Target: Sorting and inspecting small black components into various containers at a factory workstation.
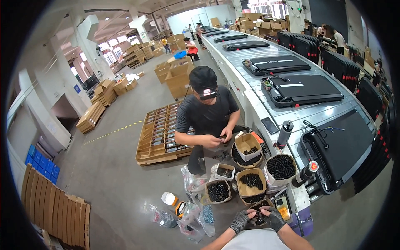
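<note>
My left hand [241, 219] and my right hand [273, 217], both in grey fingerless gloves, meet over a small box of dark parts [262, 205] at the lower right. Their fingertips are pinched close together, and whatever lies between them is too small to name. Just beyond stands a cardboard box [248, 190] with small black cylindrical parts in it. A bag of similar black parts [281, 167] sits by the conveyor, and another open box [218, 191] of them is to the left. Right of my hands lies a phone in a yellow case [283, 207].
Across from me sits a co-worker [208, 114] handling something small. A conveyor [254, 89] carrying flat black machines [308, 89] runs along the right. Two black cylindrical tools [285, 134] stand near its edge. Plastic bags [191, 225] and a partitioned cardboard tray [146, 156] are on the left.
</note>
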The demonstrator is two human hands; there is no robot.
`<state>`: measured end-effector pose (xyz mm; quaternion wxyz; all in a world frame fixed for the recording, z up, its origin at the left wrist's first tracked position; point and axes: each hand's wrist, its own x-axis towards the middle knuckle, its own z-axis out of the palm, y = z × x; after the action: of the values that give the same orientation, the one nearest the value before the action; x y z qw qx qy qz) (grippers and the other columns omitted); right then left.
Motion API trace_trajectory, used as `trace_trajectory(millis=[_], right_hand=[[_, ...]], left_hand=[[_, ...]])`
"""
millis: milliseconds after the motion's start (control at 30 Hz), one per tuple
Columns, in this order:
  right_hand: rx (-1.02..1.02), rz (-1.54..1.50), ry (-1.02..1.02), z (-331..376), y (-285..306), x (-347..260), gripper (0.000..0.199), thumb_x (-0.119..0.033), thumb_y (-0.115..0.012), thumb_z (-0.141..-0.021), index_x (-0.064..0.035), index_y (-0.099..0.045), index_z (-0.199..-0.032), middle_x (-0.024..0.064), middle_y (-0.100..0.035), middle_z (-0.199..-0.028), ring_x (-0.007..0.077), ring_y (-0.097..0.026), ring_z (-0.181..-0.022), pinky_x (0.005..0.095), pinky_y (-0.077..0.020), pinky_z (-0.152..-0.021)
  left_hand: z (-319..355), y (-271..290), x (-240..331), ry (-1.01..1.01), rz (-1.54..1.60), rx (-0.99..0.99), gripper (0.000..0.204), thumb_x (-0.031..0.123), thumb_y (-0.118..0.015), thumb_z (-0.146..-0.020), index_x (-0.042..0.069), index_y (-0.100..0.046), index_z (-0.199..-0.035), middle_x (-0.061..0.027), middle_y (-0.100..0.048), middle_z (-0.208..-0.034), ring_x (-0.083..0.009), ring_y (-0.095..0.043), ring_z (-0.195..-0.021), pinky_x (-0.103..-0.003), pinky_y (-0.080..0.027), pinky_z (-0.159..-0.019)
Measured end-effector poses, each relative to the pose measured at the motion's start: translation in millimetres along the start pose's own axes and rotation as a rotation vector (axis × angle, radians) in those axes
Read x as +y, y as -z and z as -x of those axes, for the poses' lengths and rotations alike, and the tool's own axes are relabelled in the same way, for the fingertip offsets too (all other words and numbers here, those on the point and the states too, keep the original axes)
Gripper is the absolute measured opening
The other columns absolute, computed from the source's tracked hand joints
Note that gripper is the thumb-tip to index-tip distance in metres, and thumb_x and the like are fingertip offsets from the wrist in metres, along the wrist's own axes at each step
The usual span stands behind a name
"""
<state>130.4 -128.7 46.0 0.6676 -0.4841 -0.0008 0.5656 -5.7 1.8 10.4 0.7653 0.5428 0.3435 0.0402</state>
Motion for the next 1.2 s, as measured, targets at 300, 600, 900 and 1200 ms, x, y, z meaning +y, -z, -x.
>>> trace_trajectory(millis=[300, 600, 900, 1200], right_hand=[[0.103, 0.487, 0.256, 2, -12, 4, 0.032, -0.028, -0.061, -0.090, -0.0016, -0.065, -0.108, 0.0018, -0.066, -0.086, 0.0090, -0.058, -0.079, 0.0223, -0.0468, -0.072], [-0.029, 0.149, 0.130, -4, 19, 12, 0.030, -0.007, -0.056, -0.088, 0.0045, -0.054, -0.116, 0.0153, -0.062, -0.105, 0.0231, -0.061, -0.099, 0.0312, -0.0501, -0.088], [0.019, 0.185, 0.121, -23, 45, 19, 0.018, 0.001, -0.062, -0.083, 0.0003, -0.057, -0.100, 0.0139, -0.063, -0.100, 0.0221, -0.062, -0.092, 0.0313, -0.0528, -0.081], [0.048, -0.068, 0.157, 5, 11, 22, 0.020, -0.001, -0.066, -0.082, -0.0012, -0.058, -0.101, 0.0133, -0.065, -0.096, 0.0227, -0.064, -0.088, 0.0327, -0.0530, -0.079]], left_hand=[[-17, -3, -12, 0.045, 0.136, -0.058, 0.036, 0.027, -0.065, -0.088, -0.002, -0.064, -0.110, -0.0056, -0.068, -0.098, -0.0117, -0.059, -0.090, -0.024, -0.045, -0.085], [-16, 0, -15, 0.086, 0.575, -0.059, 0.034, 0.020, -0.063, -0.089, 0.000, -0.059, -0.116, -0.0075, -0.066, -0.100, -0.0150, -0.059, -0.090, -0.026, -0.046, -0.084], [-15, 3, -7, 0.008, 0.416, -0.031, 0.032, 0.018, -0.062, -0.090, -0.001, -0.058, -0.116, -0.0093, -0.066, -0.101, -0.0157, -0.060, -0.091, -0.026, -0.048, -0.084], [-14, -12, -28, -0.031, 0.360, -0.009, 0.033, 0.017, -0.062, -0.090, -0.001, -0.058, -0.117, -0.0088, -0.066, -0.100, -0.0143, -0.062, -0.089, -0.025, -0.050, -0.080]])
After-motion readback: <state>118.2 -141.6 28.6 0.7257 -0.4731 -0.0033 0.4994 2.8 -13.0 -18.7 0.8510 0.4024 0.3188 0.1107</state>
